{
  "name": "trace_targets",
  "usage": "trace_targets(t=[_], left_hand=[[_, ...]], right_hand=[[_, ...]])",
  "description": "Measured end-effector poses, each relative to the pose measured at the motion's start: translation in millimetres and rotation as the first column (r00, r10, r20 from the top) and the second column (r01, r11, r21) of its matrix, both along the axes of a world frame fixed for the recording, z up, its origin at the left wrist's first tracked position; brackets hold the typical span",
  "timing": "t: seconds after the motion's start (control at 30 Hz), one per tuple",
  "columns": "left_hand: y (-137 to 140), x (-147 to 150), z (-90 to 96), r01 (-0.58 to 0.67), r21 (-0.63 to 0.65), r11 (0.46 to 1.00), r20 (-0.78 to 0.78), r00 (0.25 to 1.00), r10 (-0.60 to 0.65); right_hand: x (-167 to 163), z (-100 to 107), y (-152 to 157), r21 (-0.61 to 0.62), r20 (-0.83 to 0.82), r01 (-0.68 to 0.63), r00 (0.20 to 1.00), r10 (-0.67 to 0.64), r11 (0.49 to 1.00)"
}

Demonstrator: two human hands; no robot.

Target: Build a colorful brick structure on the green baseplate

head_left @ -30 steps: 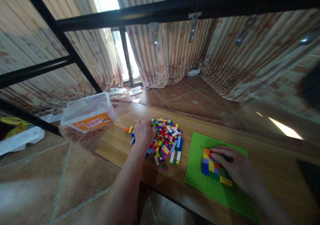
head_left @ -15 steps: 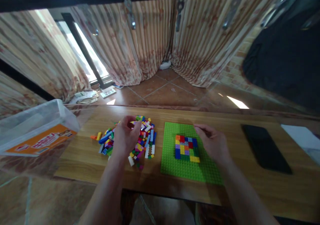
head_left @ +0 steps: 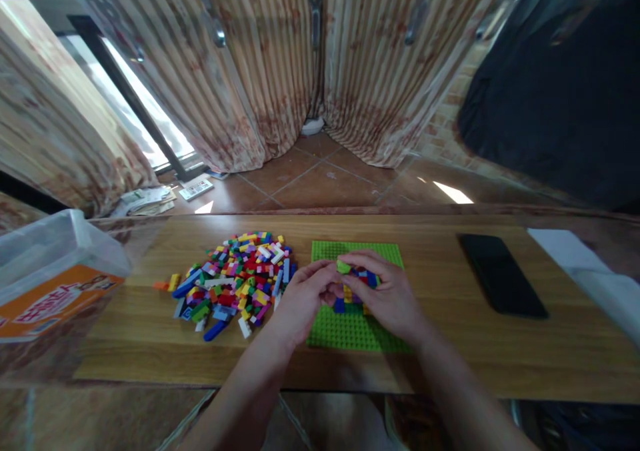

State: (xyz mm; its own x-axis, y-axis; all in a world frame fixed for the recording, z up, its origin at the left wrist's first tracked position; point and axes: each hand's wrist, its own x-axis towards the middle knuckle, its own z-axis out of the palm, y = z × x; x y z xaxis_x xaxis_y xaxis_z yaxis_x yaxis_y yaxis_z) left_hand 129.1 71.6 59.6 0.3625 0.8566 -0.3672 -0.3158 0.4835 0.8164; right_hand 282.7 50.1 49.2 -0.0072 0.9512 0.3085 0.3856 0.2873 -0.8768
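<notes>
My left hand [head_left: 310, 291] and my right hand [head_left: 383, 289] meet above a green studded baseplate [head_left: 353, 337]. Between their fingertips is a small light green brick [head_left: 343, 266], pinched from both sides. The fingers of each hand are closed; the inner fingers of my left hand are partly hidden. Under my hands, a block of coloured bricks [head_left: 340, 305] sits on the baseplate, mostly covered by my right hand. To the left lies a heap of loose toy bricks [head_left: 243, 281] in many colours.
A clear plastic box [head_left: 45, 241] with an orange label stands at the left end of the wooden table [head_left: 135, 331]. On the right are a dark phone [head_left: 501, 275] and white paper [head_left: 570, 257]. Curtains [head_left: 270, 71] hang beyond the table.
My left hand has moved right from the brick heap to above the baseplate. My right hand has come in from the plate's right side, and the light green brick now shows between them. The view has shifted.
</notes>
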Motion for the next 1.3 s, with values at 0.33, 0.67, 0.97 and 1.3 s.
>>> trace_targets(t=[0.33, 0.67, 0.97, 1.3], left_hand=[[0.3, 8.1, -1.4, -0.024, 0.088, 0.996, -0.155, 0.987, 0.037], [11.1, 0.5, -27.5, -0.005, 0.336, 0.942, -0.453, 0.876, 0.166], [10.5, 1.0, -27.8, 0.103, 0.389, 0.915, -0.501, 0.858, 0.116], [9.2, 1.0, -20.1, 0.138, 0.396, 0.908, -0.568, 0.813, 0.124]], right_hand=[[19.1, -5.7, 5.2, -0.013, 0.165, 0.155, 0.975, -0.151, 0.988], [39.4, -18.1, 12.1, -0.077, 0.426, 0.068, 0.904, -0.029, 0.995], [32.6, -18.1, 12.5, -0.124, 0.443, 0.039, 0.896, 0.020, 0.992], [41.0, -21.2, 13.1, -0.141, 0.381, 0.008, 0.924, 0.047, 0.990]])
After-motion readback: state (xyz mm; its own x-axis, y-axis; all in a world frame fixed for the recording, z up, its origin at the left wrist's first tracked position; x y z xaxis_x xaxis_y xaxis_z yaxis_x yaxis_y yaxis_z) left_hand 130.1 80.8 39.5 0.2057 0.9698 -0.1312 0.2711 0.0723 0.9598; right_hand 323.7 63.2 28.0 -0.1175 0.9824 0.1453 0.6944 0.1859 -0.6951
